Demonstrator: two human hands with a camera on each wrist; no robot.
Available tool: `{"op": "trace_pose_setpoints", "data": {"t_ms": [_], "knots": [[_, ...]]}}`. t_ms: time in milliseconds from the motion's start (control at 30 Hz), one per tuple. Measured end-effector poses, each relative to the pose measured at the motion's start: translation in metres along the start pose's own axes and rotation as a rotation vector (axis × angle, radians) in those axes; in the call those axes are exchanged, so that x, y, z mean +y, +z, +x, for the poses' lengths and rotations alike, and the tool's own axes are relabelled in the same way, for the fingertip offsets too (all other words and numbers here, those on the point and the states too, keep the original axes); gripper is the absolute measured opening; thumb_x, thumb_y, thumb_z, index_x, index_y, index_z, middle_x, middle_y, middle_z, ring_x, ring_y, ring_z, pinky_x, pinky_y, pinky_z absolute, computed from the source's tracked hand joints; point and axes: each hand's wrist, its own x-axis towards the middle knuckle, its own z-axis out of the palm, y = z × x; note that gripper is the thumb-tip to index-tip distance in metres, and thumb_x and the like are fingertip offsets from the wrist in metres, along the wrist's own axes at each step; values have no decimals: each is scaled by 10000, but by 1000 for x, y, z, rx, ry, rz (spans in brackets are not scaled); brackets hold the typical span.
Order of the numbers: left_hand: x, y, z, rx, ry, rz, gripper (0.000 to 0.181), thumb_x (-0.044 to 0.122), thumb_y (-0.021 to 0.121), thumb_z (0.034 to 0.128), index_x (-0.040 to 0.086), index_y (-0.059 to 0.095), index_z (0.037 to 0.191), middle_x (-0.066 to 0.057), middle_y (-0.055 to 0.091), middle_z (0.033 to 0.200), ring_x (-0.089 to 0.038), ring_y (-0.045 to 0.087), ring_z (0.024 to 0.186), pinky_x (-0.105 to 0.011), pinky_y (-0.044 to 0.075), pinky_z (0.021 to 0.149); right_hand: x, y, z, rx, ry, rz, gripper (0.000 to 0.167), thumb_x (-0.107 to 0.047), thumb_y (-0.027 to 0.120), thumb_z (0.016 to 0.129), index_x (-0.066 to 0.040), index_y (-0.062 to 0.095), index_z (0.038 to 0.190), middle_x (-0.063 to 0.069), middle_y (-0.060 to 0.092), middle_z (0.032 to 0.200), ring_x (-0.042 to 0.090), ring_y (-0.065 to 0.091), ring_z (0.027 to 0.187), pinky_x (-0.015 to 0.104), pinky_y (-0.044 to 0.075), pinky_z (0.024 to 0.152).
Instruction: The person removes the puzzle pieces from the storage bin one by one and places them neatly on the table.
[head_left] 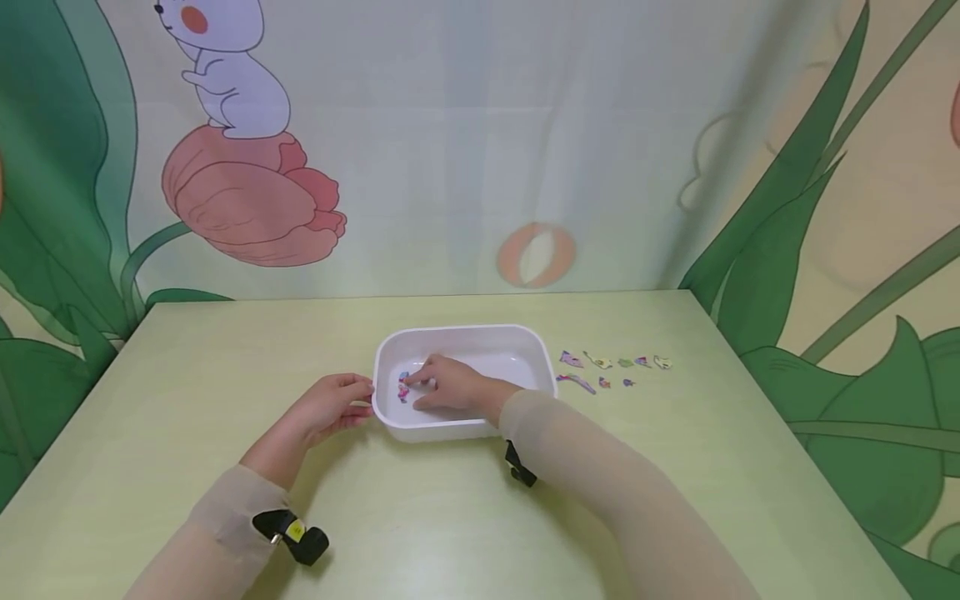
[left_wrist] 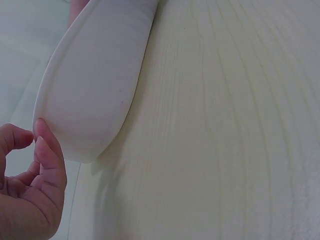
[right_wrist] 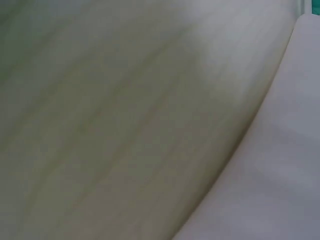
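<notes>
A white plastic tray [head_left: 465, 431] stands in the middle of the table. My left hand [head_left: 330, 406] is at its left end and pinches the rim between thumb and fingertips, as the left wrist view shows. Over the tray's floor reaches my right hand [head_left: 459, 386], its thumb and index finger spread apart. The index fingertip touches or nearly touches small colourful stickers [head_left: 402, 393] lying at the tray's left side. The right wrist view shows only the tray's outer wall [right_wrist: 270, 175] and the table, with no hand visible.
Right of the tray, several small flat colourful cut-out stickers [head_left: 598, 360] lie in two loose rows on the pale wood table [head_left: 225, 358]. A printed curtain [head_left: 450, 167] with a white animal and plants hangs behind the table. Small black wrist cameras [head_left: 292, 536] sit on both sleeves.
</notes>
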Motion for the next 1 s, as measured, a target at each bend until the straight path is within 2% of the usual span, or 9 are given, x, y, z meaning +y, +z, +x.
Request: {"op": "trace_pose_setpoints", "data": {"t_ms": [300, 633, 1000], "knots": [[0, 0, -1, -2, 12, -9, 375, 154, 470, 977, -127, 435, 1224, -202, 561, 1089, -133, 617, 788, -249, 527, 697, 0, 1, 2, -4, -66, 24, 301, -182, 723, 823, -154, 695, 1121, 22, 574, 963, 105, 513, 844, 188, 415, 763], [-1, 0, 1, -6, 17, -6, 359, 152, 466, 976, -119, 452, 1212, -196, 568, 1079, -146, 619, 792, -249, 526, 694, -4, 1, -1, -52, -61, -86, 432, -334, 722, 814, -198, 639, 1215, -25, 536, 994, 86, 492, 844, 185, 397, 755], [-1, 0, 0, -13, 23, -32, 341, 132, 473, 966, -129, 457, 1186, -164, 580, 1029, -127, 614, 763, -227, 519, 659, -4, 3, 3, -78, -146, -166, 409, -335, 667, 861, -207, 617, 1246, -40, 513, 942, 82, 483, 801, 185, 389, 711]]}}
